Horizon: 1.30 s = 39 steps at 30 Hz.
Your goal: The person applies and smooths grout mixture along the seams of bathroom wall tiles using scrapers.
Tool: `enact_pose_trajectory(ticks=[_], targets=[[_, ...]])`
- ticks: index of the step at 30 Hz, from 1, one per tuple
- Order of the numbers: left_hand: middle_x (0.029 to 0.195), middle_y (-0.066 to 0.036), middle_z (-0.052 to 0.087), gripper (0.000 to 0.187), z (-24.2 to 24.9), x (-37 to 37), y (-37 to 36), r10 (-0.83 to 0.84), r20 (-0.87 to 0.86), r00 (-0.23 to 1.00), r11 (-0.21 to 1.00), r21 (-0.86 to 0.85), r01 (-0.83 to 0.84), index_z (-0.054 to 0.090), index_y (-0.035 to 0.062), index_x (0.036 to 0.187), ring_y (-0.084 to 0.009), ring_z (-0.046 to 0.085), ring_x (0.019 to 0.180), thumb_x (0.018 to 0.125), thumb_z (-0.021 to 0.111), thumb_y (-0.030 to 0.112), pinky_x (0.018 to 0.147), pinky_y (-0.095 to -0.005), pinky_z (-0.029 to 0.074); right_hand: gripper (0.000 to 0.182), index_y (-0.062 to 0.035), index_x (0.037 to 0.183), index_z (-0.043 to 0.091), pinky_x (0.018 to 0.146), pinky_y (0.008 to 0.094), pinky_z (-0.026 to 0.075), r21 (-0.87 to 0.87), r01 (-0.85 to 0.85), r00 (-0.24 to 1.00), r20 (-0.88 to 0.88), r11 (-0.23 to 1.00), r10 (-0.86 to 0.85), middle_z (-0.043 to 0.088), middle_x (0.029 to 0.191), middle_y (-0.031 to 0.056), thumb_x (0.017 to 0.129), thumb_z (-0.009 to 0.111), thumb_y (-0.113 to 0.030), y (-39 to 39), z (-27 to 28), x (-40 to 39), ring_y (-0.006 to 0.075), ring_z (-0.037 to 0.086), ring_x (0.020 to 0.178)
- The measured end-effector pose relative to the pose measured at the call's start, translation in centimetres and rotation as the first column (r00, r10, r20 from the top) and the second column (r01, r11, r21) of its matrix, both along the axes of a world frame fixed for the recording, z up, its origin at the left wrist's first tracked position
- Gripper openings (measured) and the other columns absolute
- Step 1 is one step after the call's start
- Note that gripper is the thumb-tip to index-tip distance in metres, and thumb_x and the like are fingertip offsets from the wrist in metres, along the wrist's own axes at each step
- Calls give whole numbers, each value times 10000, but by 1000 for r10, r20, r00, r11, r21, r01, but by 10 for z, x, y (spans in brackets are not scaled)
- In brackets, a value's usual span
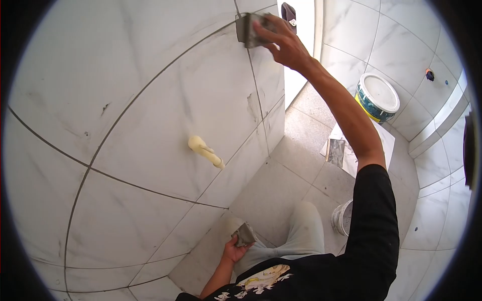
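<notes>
My right hand (pixel 283 45) is raised high and closed around a grey rectangular spreader (pixel 254 31). The spreader lies against the marbled wall tile (pixel 211 90), over a dark joint near the wall's edge. Low down by my knee, my left hand (pixel 237 250) grips a small flat plate (pixel 244 234) with grey paste on it. Dark grey lines run along the joints between the tiles. I cannot make out the exact kind of the spreader or the plate under the paste.
A cream pipe stub (pixel 206 152) sticks out of the wall. On the right stand a lidded paint bucket (pixel 379 95) and a smeared white pail (pixel 343 218). A white board (pixel 382 138) lies between them with a grey-smeared piece (pixel 335 152) on it. A doorway is beyond the wall's edge.
</notes>
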<state>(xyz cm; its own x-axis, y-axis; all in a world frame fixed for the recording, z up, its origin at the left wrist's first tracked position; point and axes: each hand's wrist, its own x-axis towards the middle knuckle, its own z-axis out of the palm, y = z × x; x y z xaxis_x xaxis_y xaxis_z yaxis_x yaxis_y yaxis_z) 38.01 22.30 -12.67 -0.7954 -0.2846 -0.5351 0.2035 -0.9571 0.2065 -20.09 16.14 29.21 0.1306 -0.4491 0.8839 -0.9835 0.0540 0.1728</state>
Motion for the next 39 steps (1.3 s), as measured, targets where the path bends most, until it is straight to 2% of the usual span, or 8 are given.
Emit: enact_pose_trajectory(ticks=[4, 10, 12, 15, 18, 28, 32, 39], targets=[[1386, -169, 516, 528, -8, 0, -5, -25, -122, 992, 997, 70, 33, 422, 34, 1402, -368, 467, 1305, 947, 590, 242, 1101, -595, 354, 629, -237, 1363, 561, 933, 437, 512, 190, 213, 959, 148, 958, -242, 458, 1297, 237, 776, 756, -117, 33, -27, -9, 378, 532, 1125], [1352, -156, 551, 504, 0, -2, 4, -12, -14, 1000, 1000, 5, 12, 452, 32, 1378, -356, 513, 1265, 948, 597, 250, 1084, -571, 393, 581, -179, 1333, 591, 889, 407, 501, -92, -40, 962, 264, 995, 64, 540, 1090, 242, 786, 747, -300, 20, 46, 55, 368, 586, 998], [1357, -151, 549, 478, -2, -2, 3, -18, -48, 999, 1000, -19, 17, 466, 38, 1365, -352, 516, 1263, 954, 588, 248, 1087, -567, 391, 678, -119, 1438, 467, 888, 518, 473, 264, 21, 872, 467, 964, -147, 510, 1194, 203, 841, 699, -342, 31, 55, 75, 310, 542, 1058], [1356, -147, 551, 477, -7, -2, 1, -23, -88, 996, 1000, 6, 24, 466, 42, 1366, -350, 517, 1263, 953, 587, 248, 1089, -566, 389, 554, -163, 1314, 619, 838, 369, 523, 22, -47, 931, 363, 999, 36, 524, 1142, 217, 792, 776, -265, 13, -13, 59, 312, 621, 964], [1365, -121, 553, 475, -19, 2, -2, -47, -88, 995, 999, 0, 47, 478, 95, 1379, -342, 512, 1269, 958, 572, 296, 1078, -598, 379, 579, -190, 1318, 609, 938, 405, 523, 336, 58, 885, 419, 940, -204, 513, 1200, 209, 772, 789, -250, 35, -72, 52, 333, 595, 1073], [1386, -150, 522, 497, -3, 0, -3, -52, 23, 998, 999, -15, 52, 454, 59, 1385, -356, 480, 1295, 951, 590, 260, 1092, -602, 360, 787, -349, 1411, 470, 991, 424, 519, -34, -166, 985, 45, 985, 168, 489, 1315, 117, 769, 752, 10, -6, -64, 6, 333, 517, 1190], [1381, -151, 527, 497, -8, -3, -1, -52, 2, 999, 999, 9, 52, 448, 59, 1389, -348, 491, 1287, 954, 585, 257, 1103, -601, 348, 671, -314, 1337, 569, 956, 390, 528, 208, 279, 952, 71, 937, -299, 478, 1286, 144, 759, 759, -31, 40, -76, -5, 314, 534, 1147], [1363, -125, 554, 452, -8, -3, -2, -63, 42, 997, 998, -23, 64, 466, 110, 1388, -340, 513, 1271, 979, 537, 289, 1085, -615, 360, 546, -149, 1330, 583, 774, 414, 500, 194, -144, 885, 463, 970, 39, 533, 1052, 188, 801, 687, -234, 41, 49, 75, 276, 558, 907]])
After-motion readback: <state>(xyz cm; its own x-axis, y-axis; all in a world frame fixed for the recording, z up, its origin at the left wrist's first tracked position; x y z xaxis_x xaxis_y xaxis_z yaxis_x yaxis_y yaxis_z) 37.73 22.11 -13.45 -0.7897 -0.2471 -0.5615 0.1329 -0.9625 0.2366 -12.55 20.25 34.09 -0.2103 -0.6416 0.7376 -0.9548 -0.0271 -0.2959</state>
